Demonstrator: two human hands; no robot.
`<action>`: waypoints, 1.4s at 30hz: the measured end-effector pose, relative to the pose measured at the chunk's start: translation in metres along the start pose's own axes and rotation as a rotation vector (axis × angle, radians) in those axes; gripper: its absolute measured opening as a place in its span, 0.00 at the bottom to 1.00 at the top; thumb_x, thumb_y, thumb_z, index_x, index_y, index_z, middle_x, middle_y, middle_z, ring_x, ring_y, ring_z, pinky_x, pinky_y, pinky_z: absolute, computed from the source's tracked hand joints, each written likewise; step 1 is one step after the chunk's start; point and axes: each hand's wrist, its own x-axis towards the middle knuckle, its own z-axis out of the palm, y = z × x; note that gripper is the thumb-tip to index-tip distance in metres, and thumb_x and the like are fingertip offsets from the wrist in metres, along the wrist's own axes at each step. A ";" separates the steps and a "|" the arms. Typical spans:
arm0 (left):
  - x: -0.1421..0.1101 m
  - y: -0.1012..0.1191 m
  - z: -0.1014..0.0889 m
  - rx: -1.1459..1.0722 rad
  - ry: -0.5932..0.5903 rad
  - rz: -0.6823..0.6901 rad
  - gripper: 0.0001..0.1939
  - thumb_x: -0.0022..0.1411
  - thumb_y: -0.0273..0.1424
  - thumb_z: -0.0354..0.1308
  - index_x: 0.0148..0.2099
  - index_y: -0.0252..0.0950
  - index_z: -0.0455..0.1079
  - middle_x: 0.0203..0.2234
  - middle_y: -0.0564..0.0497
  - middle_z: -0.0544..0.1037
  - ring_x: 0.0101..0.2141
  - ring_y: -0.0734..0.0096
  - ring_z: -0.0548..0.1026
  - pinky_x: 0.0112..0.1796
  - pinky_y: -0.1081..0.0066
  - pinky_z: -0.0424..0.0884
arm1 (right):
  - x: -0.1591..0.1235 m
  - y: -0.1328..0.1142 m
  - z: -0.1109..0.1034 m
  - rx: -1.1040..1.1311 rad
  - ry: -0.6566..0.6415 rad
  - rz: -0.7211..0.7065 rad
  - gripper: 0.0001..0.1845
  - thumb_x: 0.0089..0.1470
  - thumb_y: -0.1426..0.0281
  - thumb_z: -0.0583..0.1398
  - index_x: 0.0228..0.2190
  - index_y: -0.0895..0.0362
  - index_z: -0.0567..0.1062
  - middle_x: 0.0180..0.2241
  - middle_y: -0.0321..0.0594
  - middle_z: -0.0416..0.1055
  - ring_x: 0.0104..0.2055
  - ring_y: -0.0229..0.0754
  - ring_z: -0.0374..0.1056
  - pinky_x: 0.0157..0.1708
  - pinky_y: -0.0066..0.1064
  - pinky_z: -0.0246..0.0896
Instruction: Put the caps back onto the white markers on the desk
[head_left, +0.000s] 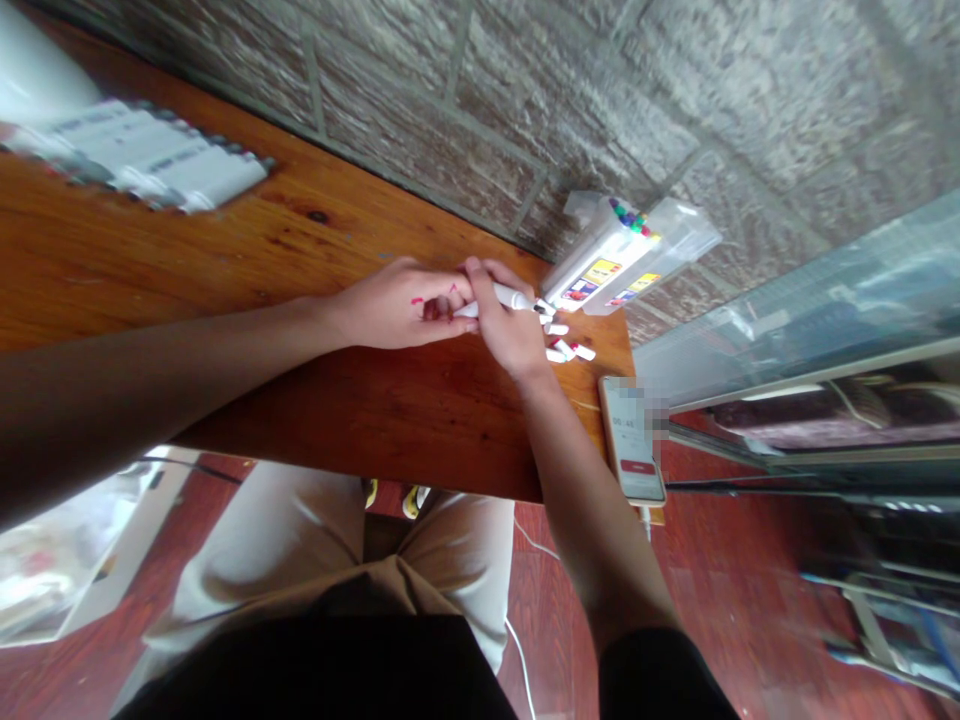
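Observation:
My left hand (401, 305) and my right hand (511, 325) meet above the wooden table. A white marker pen (510, 296) lies across both, its dark end pointing right. My right hand is closed round its barrel. My left hand, with small red marks on its back, is curled with thumb and fingers about the pen's left end; its fingertips are partly hidden. Just right of my right hand, several small white pen caps (564, 350) lie loose on the table. Behind them a clear plastic case (592, 265) holds markers with coloured ends, its lid folded open.
At the far left of the table (405, 420), several white markers (165, 155) lie in a row beside a blurred white object (41, 75). A phone (634, 440) with a cable rests at the right edge. A brick-patterned wall (420, 100) runs along the back.

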 end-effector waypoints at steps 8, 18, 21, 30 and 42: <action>0.000 0.004 -0.001 0.016 -0.017 0.015 0.11 0.64 0.37 0.57 0.34 0.35 0.71 0.24 0.56 0.76 0.24 0.79 0.69 0.29 0.76 0.64 | 0.000 0.000 -0.001 -0.029 -0.074 0.003 0.21 0.63 0.50 0.52 0.31 0.51 0.75 0.28 0.32 0.71 0.36 0.37 0.69 0.41 0.30 0.66; 0.000 0.004 0.000 0.032 -0.015 0.018 0.11 0.64 0.35 0.58 0.35 0.31 0.73 0.25 0.54 0.77 0.24 0.80 0.70 0.30 0.78 0.63 | 0.000 0.005 -0.001 -0.030 -0.102 0.003 0.22 0.63 0.51 0.52 0.29 0.53 0.72 0.28 0.34 0.69 0.34 0.37 0.67 0.37 0.29 0.65; 0.000 0.004 0.000 0.038 -0.022 0.018 0.12 0.64 0.36 0.57 0.35 0.32 0.73 0.25 0.55 0.77 0.24 0.81 0.70 0.30 0.79 0.63 | -0.001 0.005 -0.001 -0.048 -0.111 -0.006 0.23 0.64 0.50 0.50 0.29 0.53 0.71 0.28 0.35 0.68 0.34 0.38 0.67 0.35 0.29 0.64; 0.000 0.006 -0.001 0.047 -0.050 -0.034 0.13 0.64 0.38 0.56 0.35 0.32 0.73 0.25 0.55 0.76 0.24 0.80 0.69 0.31 0.78 0.62 | -0.001 0.001 -0.002 -0.070 -0.113 -0.003 0.24 0.64 0.50 0.49 0.29 0.53 0.71 0.29 0.36 0.69 0.35 0.38 0.68 0.35 0.28 0.65; 0.000 0.006 -0.002 0.039 -0.048 -0.039 0.13 0.63 0.37 0.57 0.35 0.32 0.73 0.26 0.54 0.77 0.25 0.79 0.70 0.31 0.78 0.64 | 0.000 0.003 -0.002 -0.141 -0.122 -0.025 0.23 0.66 0.52 0.48 0.30 0.53 0.71 0.29 0.35 0.70 0.35 0.38 0.68 0.37 0.28 0.64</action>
